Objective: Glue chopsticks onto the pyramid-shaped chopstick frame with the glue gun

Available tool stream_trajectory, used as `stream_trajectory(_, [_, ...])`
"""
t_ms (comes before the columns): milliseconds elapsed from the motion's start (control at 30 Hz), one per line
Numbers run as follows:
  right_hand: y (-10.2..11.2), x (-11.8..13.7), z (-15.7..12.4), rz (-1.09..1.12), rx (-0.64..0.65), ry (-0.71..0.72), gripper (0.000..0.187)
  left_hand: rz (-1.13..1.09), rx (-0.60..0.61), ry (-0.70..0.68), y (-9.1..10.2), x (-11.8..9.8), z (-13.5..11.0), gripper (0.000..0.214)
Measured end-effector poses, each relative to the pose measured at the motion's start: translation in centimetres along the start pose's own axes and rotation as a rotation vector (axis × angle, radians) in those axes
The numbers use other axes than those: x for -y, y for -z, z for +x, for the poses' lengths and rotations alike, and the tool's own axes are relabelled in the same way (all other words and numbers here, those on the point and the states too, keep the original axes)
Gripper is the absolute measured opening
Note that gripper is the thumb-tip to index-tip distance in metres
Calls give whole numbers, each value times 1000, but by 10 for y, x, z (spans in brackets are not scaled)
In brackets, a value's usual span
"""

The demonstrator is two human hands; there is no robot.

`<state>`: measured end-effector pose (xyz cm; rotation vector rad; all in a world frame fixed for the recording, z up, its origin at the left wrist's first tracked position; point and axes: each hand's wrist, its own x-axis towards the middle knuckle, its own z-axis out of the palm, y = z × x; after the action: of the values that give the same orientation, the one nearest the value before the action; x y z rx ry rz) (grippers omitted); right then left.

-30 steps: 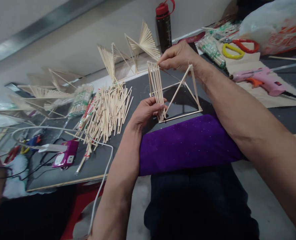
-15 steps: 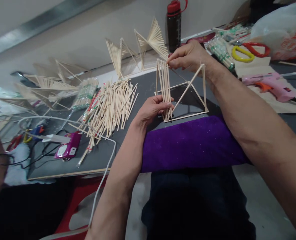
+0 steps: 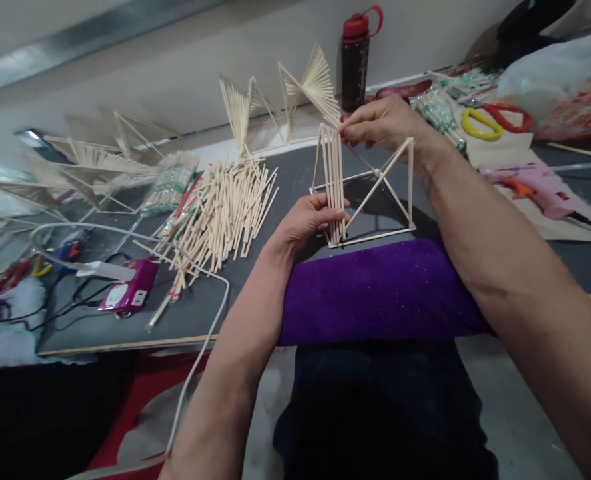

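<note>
A frame of thin wooden sticks (image 3: 375, 190) stands on the dark tabletop (image 3: 295, 180) just past a purple cloth (image 3: 375, 293). Several upright sticks (image 3: 333, 180) line its left side. My left hand (image 3: 308, 220) grips the lower ends of those sticks, fingers curled round them. My right hand (image 3: 382, 123) pinches the top end of the stick row at the frame's upper corner, with my forearm lying across the purple cloth.
A loose pile of sticks (image 3: 220, 210) lies to the left. Finished fan-shaped stick pieces (image 3: 305, 87) stand at the back. A dark bottle with a red cap (image 3: 354, 57), scissors (image 3: 495, 120), a pink glue gun (image 3: 530, 183), a magenta device (image 3: 125, 293) with a white cable (image 3: 200, 360) are nearby.
Both hands keep their hold on the stick frame. The camera view has shifted, so everything sits a little further right and lower in the picture.
</note>
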<state>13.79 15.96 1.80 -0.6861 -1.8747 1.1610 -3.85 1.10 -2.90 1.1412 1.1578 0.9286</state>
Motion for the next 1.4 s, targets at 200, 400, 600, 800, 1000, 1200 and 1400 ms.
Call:
stream_trajectory(200, [1,1,-1,-44,-2,4,12,-19,7,-5,1,0,0,24])
stream_trajectory(400, [1,2,-1,-61,7,31,15,-12,-1,7,1,-1,0,27])
stream_trajectory(600, [-2,1,-1,-63,-32,-10,12,-17,4,8,0,-2,-1,25])
stream_trajectory(800, [-3,2,-4,-37,-38,21,11,-21,-4,12,-1,-1,0,22])
stream_trajectory(1000, [2,4,-3,-87,-50,-53,11,-60,4,2,-2,0,0,22])
stream_trajectory(1200, [25,39,-26,-54,-340,-5,9,-119,31,-8,-5,-3,0,17])
stream_trajectory(1400, [-2,75,-130,-333,-352,8,11,-136,31,-23,-8,-3,0,16])
